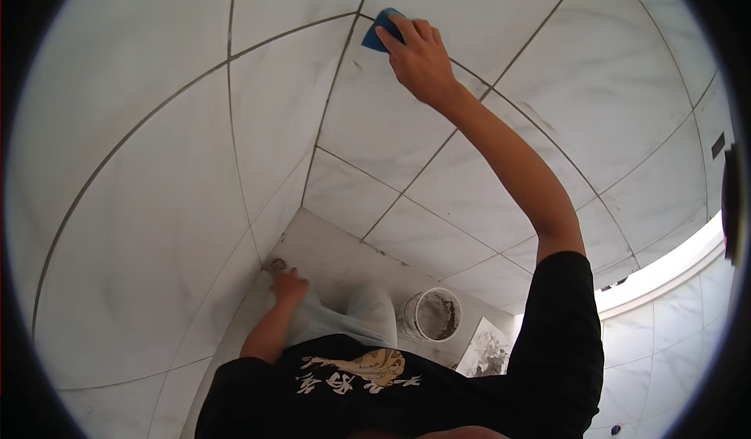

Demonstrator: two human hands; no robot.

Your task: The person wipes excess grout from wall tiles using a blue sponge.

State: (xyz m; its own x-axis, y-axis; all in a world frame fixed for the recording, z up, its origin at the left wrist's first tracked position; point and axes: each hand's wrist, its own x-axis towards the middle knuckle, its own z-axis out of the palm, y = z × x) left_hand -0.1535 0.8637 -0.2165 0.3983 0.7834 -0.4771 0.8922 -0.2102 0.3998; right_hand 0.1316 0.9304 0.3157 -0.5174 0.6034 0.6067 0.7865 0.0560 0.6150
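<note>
My right hand (pixel 420 57) is raised to the tiled wall and closed around a blue flat scraper (pixel 377 38). The scraper lies against the white tiles beside the inside corner, where dark grey joints cross. Low down on the left, my left hand (pixel 290 286) hangs by my leg with its fingers partly apart. Nothing shows clearly in it. Just beyond its fingertips is a small round object (pixel 278 264) near the foot of the wall; I cannot make out what it is.
A white bucket (pixel 456 314) with grey paste on its inside stands on the floor beside my legs. Next to it lies a white board (pixel 475 347) smeared with grey. Large marbled tiles (pixel 141 212) cover the walls on both sides. A bright opening (pixel 665 271) shows at the right.
</note>
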